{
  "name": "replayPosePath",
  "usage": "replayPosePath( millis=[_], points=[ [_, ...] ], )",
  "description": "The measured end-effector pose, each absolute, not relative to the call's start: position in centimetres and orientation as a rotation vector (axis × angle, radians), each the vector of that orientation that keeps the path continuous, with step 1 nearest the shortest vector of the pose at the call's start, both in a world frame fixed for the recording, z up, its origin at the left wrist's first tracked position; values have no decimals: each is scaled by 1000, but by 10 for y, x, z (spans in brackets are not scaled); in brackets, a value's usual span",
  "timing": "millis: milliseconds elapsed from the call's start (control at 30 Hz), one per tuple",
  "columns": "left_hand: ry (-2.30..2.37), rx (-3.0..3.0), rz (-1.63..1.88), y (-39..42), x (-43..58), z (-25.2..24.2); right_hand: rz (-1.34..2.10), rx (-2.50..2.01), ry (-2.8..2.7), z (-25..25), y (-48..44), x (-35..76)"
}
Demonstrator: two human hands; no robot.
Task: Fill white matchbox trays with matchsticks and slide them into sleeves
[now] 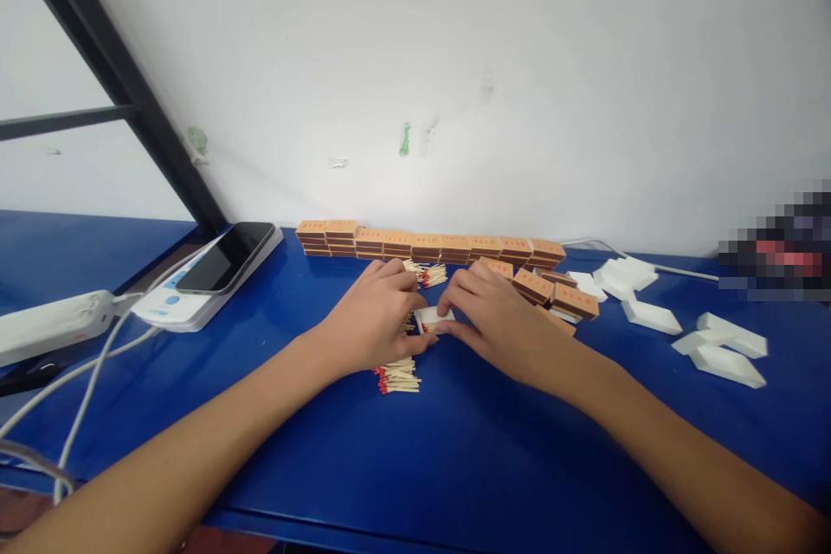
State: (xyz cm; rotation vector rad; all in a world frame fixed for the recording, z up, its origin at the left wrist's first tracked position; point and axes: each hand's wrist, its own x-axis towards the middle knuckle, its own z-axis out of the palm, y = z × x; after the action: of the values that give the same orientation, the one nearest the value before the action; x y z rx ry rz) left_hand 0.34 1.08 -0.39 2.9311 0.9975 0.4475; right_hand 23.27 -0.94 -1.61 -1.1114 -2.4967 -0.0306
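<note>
A small white matchbox tray with some red-tipped matches in it lies between my two hands. My left hand closes on its left end, thumb along the near edge. At the other end, the curled fingers and thumb of my right hand grip the tray. Loose matches lie in a pile just below my left hand, and another pile of matches sits beyond the tray. A few more show partly under my left palm.
Stacked orange matchboxes line the wall. Several loose matchbox sleeves lie right of my right hand. White trays are scattered farther right. At left are a phone on a white box, a power strip and cables.
</note>
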Motion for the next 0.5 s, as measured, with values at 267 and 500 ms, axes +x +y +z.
replayPosePath(
  millis=[267,500],
  points=[
    [960,2928,471,11,2,-5,-126,-1189,-2386,-41,32,243],
    [967,2930,469,10,1,-3,-221,-1191,-2440,-48,33,245]
  ],
)
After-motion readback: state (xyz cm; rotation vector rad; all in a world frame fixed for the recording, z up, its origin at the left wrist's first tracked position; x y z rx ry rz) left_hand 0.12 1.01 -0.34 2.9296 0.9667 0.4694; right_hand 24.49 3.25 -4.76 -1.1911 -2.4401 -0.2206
